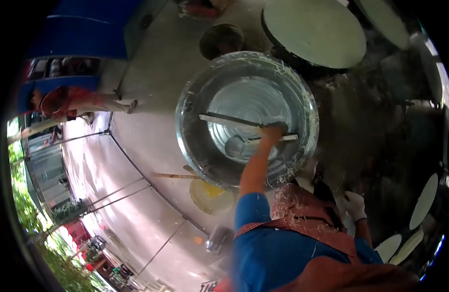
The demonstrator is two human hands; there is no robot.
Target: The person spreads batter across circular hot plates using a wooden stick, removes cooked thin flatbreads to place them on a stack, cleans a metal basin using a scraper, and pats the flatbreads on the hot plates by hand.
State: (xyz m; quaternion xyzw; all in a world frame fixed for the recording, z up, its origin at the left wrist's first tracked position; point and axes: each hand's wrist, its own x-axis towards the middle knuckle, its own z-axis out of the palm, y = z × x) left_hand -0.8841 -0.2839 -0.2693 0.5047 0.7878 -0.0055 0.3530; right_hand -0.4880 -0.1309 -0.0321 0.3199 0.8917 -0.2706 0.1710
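Observation:
Reaching down into a large round metal basin (189,160), my left hand (273,132) is closed where a long flat stick (229,120) and the pale handle of a round scoop (234,146) meet. It is hard to see whether the fingers wrap both. The scoop's head rests low in the basin, which shows a thin whitish film and shreds on its rim. My right hand (355,205) wears a light glove and hangs beside the stained pink apron (307,209), away from the basin, its fingers loosely apart with nothing seen in them.
Beyond the basin stand a dark bowl (221,41) and a large pale round surface (314,31). Near its lower left are a shallow pan (210,197) with yellow contents and a wooden stick (175,175). A metal pot (218,238) sits lower. Another person (71,101) is at the left.

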